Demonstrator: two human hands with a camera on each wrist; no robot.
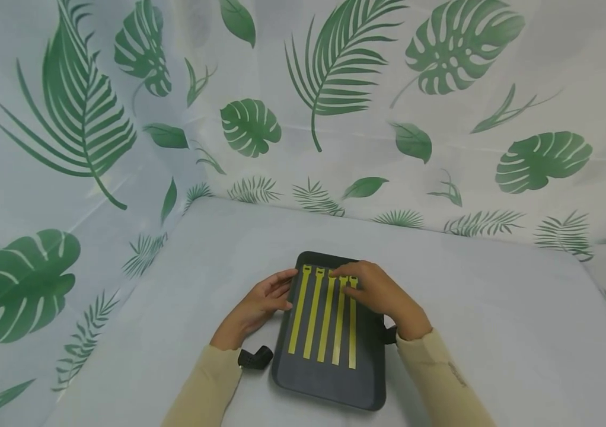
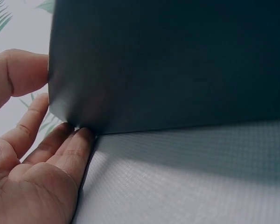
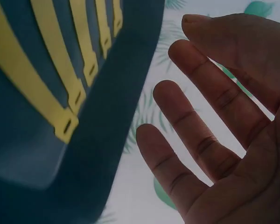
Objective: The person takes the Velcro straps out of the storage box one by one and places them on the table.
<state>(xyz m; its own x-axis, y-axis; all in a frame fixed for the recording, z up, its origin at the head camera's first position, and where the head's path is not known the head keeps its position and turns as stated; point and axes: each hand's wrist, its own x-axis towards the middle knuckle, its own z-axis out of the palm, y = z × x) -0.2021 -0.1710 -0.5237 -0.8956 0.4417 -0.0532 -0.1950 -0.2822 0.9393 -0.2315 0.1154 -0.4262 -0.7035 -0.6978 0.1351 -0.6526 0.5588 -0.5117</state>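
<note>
A dark grey, shallow rectangular tray (image 1: 324, 382) rests on the white tabletop. Several yellow straps (image 1: 327, 317) with slotted heads lie side by side in it, their heads toward the far end. My left hand (image 1: 260, 302) holds the tray's left side. The left wrist view shows its thumb against the upper part of the tray wall and other fingertips at the lower edge. Over the far right part of the straps is my right hand (image 1: 380, 290), covering some strap heads. Seen from the right wrist, its fingers (image 3: 177, 109) are extended and apart from the tray, with nothing between them.
The white tabletop (image 1: 495, 332) extends around the tray. Curtains (image 1: 356, 166) printed with green leaves stand along the back and sides. A small black device (image 1: 256, 358) sits at the left wrist, and another (image 1: 390, 335) shows partly by the right.
</note>
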